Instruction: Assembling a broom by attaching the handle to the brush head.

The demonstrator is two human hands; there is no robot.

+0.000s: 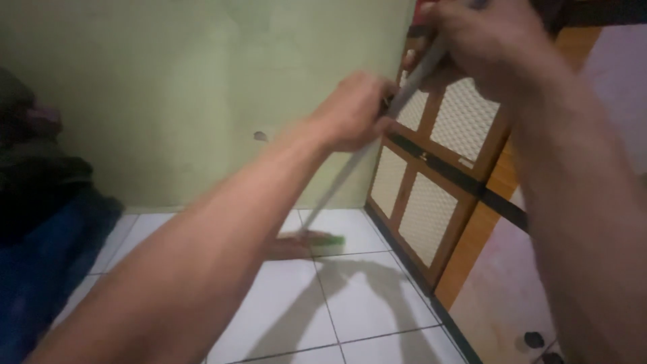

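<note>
Both my hands grip a long pale metal handle [350, 168] that slants from upper right down to the floor. My left hand [354, 111] holds it around mid-length. My right hand [485, 40] is closed on its upper end near the top of the view. At the bottom of the handle a flat green and white cleaning head [323, 244] rests on the white tiled floor [364, 310], close to the corner where the wall meets a cabinet.
A pale green wall [202, 87] stands ahead. A wooden cabinet [431, 175] with mesh door panels fills the right side. Dark blue and black fabric [40, 222] is piled at the left. Two small dark objects [536, 340] lie at the bottom right.
</note>
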